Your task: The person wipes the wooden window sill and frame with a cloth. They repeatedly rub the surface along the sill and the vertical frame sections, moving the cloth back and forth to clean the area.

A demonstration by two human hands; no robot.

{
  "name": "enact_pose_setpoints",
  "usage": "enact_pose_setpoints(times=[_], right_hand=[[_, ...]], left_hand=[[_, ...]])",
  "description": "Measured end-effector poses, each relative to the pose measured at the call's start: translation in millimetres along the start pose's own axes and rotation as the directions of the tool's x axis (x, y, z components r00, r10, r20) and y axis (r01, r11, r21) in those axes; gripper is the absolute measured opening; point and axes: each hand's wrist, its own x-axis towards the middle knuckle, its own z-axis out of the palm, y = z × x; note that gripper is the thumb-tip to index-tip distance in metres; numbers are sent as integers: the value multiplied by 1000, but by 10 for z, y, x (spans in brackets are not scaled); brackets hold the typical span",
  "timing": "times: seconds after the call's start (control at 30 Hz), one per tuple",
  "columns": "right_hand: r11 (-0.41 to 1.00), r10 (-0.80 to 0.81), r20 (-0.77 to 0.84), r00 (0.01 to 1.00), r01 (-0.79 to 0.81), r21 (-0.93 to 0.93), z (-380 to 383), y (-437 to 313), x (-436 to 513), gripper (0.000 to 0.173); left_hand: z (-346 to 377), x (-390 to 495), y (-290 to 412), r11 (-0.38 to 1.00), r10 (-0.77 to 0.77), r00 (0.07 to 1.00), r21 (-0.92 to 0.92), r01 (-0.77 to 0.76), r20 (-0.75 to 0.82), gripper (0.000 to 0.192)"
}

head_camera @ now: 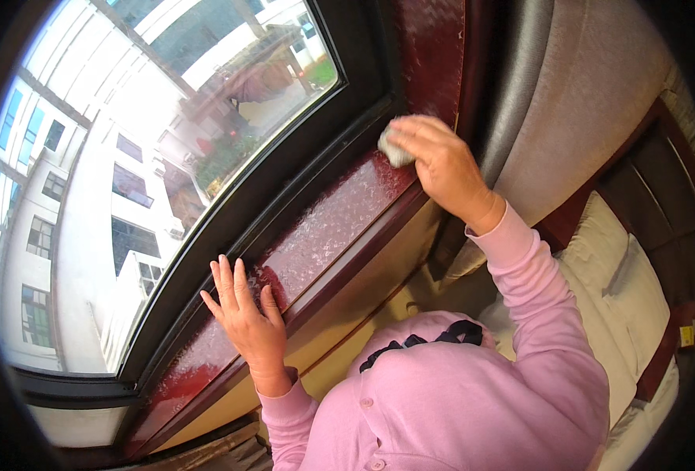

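Observation:
My right hand point(441, 165) holds a bunched pale cloth point(395, 147) against the far corner of a dark red window sill point(335, 218), where the sill meets the red side frame. The fingers are curled over the cloth and hide part of it. My left hand point(244, 318) is at the nearer stretch of the sill, beside the black window frame, with its fingers spread and nothing in it. Whether its palm presses on the sill cannot be told. The sill's surface looks glossy, with pale streaks.
The black frame point(365, 112) holds a window pane point(165, 176) with buildings outside. A grey-brown curtain point(571, 88) hangs beyond my right hand. Behind me at the right are a bed with pale pillows point(630, 294) and a dark headboard point(647, 182).

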Motion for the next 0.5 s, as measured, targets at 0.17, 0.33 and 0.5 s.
enact_pose_setpoints(times=[0.17,0.33,0.5], right_hand=[[984,47,90,995,-30,-176,153,224,124,13],[960,117,143,983,-75,-270,234,268,125,18],[855,192,85,978,-124,-503,246,83,107,14]], left_hand=[[-21,15,3,999,36,999,14,-36,17,49],[-10,4,-4,1000,0,1000,-25,0,20,45],[1,-4,-25,1000,-12,1000,-16,12,17,43]])
